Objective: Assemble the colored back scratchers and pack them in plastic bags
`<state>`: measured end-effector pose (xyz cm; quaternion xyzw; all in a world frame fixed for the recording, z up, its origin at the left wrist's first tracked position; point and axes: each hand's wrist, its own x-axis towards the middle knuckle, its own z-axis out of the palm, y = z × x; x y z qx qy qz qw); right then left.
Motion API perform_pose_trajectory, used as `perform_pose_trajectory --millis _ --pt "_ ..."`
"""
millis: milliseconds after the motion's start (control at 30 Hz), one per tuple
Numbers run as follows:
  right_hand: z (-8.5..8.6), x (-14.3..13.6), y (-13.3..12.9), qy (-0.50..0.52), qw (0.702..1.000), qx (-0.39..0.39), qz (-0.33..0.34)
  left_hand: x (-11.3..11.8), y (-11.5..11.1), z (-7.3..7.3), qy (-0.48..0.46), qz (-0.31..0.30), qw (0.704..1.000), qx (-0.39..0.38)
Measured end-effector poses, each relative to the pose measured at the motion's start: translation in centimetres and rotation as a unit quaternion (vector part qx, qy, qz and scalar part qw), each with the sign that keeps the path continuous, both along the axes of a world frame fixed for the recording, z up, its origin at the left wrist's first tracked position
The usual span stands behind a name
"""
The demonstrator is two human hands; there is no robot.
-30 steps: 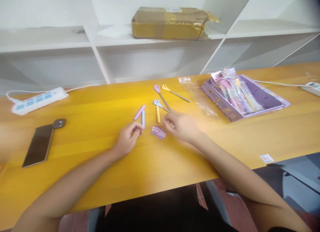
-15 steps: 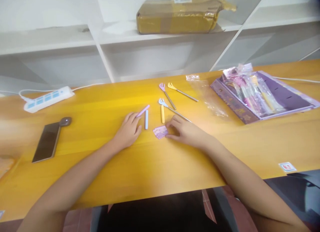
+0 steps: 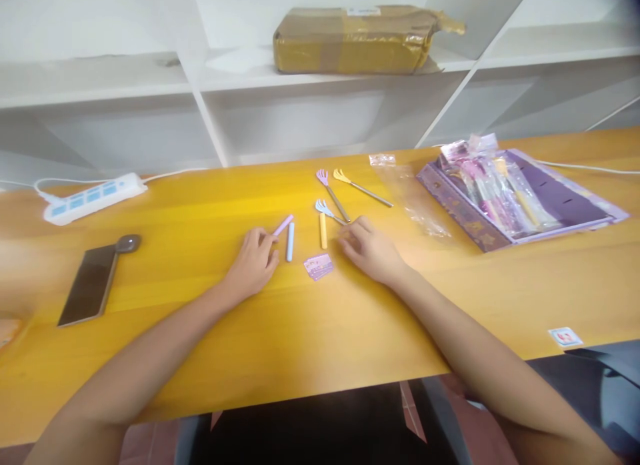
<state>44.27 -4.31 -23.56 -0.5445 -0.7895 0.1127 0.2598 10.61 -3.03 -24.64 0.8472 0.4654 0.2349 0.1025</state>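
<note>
My left hand (image 3: 253, 261) rests on the table, its fingers closed on the lower end of a purple handle tube (image 3: 283, 225). Just right of that lies a blue handle tube (image 3: 290, 242). My right hand (image 3: 371, 250) is curled over the metal rod of the blue-headed back scratcher (image 3: 325, 207), hiding most of the rod. A yellow handle tube (image 3: 323, 231) lies left of those fingers, with a small fan of purple printed cards (image 3: 319, 266) below it. Farther back are a purple-headed back scratcher (image 3: 333, 194) and a yellow-headed back scratcher (image 3: 364, 187).
A clear plastic bag (image 3: 413, 191) lies beside a purple box (image 3: 463, 215) of bagged items on the right. On the left are a power strip (image 3: 95, 198), a phone (image 3: 89, 285) and a small dark rounded object (image 3: 128, 243). A taped parcel (image 3: 350, 48) sits on the shelf.
My right hand has left the cards and moved up onto the blue back scratcher's rod. My left hand stays at the purple tube. The view has shifted slightly.
</note>
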Motion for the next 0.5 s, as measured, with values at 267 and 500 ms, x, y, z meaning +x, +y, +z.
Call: perform_pose_trajectory --millis 267,500 --pt "-1.4 2.9 2.4 -0.016 0.993 0.024 -0.11 0.0 0.0 -0.3 -0.015 -0.002 1.0 -0.01" --pt "-1.2 2.1 2.2 -0.046 0.995 -0.006 -0.085 0.3 -0.1 0.0 -0.009 0.017 1.0 -0.003"
